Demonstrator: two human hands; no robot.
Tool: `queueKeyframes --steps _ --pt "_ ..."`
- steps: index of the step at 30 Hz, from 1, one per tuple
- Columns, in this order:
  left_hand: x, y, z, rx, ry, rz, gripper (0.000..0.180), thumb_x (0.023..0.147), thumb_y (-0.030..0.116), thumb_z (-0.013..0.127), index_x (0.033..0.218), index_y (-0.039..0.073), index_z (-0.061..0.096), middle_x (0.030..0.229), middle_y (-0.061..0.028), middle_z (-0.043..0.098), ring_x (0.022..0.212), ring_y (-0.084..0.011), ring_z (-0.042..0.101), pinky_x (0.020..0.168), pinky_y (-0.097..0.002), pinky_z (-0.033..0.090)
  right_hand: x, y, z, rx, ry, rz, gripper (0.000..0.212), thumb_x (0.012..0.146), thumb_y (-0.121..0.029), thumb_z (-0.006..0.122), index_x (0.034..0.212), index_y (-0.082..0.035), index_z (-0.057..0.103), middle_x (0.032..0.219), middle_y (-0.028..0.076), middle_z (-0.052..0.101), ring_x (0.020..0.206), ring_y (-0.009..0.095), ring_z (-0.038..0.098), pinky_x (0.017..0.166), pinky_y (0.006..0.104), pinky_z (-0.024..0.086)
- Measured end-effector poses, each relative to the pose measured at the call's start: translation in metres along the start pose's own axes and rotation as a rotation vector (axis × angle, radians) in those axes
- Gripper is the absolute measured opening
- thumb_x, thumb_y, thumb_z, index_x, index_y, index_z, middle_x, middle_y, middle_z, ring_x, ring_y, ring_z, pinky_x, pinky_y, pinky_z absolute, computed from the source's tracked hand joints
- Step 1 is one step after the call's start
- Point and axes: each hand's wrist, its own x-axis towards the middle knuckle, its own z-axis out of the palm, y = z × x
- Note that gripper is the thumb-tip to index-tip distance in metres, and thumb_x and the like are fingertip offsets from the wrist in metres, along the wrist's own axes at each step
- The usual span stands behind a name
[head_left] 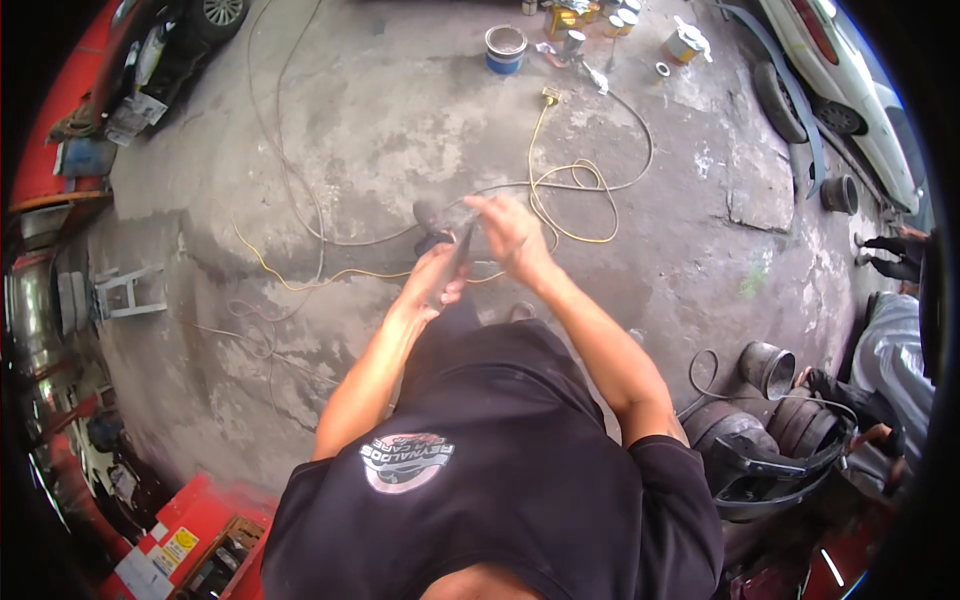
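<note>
Low in front of my body, my left hand [432,280] is closed around a flat, narrow grey piece [459,254], held at a slant. Its exact kind does not show. My right hand [513,238] is at the upper end of this piece, fingertips close to or touching it. Motion smears those fingers, so their grip is unclear. Just beyond the hands is my dark shoe [428,214], partly covered by them.
A yellow extension cord [577,238] and a grey hose [650,150] cross the concrete floor [380,130]. A blue bucket [506,50] and several cans stand far off. A step stool [128,293] is left; wheel rims [768,368] and a welding helmet [775,470] lie right.
</note>
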Motion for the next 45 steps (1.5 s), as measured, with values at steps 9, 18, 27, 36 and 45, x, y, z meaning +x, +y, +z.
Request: queueKeyframes --steps 9,18,27,36,45 --pt "0.143 0.219 -0.011 0.366 0.074 -0.378 0.032 0.104 0.033 0.066 0.117 0.012 0.045 0.089 -0.0077 0.056 0.055 -0.0084 0.045 0.039 -0.0208 0.034 0.222 0.140 -0.007 0.911 0.273 0.792 0.027 0.092 -0.014 0.077 0.112 -0.001 0.066 0.099 0.005 0.072 0.088 0.014 0.067 0.081 0.0308 0.055" --pt "0.257 0.439 -0.021 0.262 0.143 -0.246 0.025 0.104 0.028 0.066 0.115 0.013 0.049 0.080 -0.0064 0.059 0.051 -0.0089 0.046 0.037 -0.0221 0.034 0.334 0.168 0.002 0.558 -0.048 0.993 0.073 0.088 -0.035 0.082 0.142 0.005 0.055 0.137 0.024 0.063 0.131 0.032 0.059 0.109 0.0411 0.045" --pt "0.354 0.538 -0.016 0.575 0.405 0.042 0.033 0.101 0.018 0.068 0.125 0.006 0.050 0.093 -0.0095 0.064 0.073 -0.0141 0.061 0.061 -0.0291 0.053 0.412 0.301 0.074 0.422 -0.267 0.974 0.062 0.092 -0.026 0.078 0.138 0.009 0.056 0.133 0.030 0.064 0.127 0.036 0.061 0.107 0.0404 0.046" --pt "0.344 0.612 -0.143 2.265 0.517 0.033 0.041 0.082 0.018 0.080 0.115 -0.001 0.066 0.108 -0.0242 0.071 0.099 -0.0441 0.068 0.091 -0.0471 0.053 0.433 0.346 -0.002 0.914 0.164 1.164 0.043 0.090 -0.008 0.071 0.129 0.005 0.060 0.117 0.014 0.071 0.108 0.018 0.065 0.096 0.0328 0.050" --pt "0.537 0.728 -0.071 2.036 0.443 0.150 0.039 0.090 0.015 0.073 0.121 -0.007 0.066 0.110 -0.0323 0.071 0.108 -0.0450 0.069 0.093 -0.0490 0.053 0.417 0.395 -0.010 0.795 0.598 1.533 0.044 0.094 -0.017 0.072 0.129 0.006 0.059 0.114 0.012 0.071 0.093 0.020 0.068 0.088 0.0353 0.055"
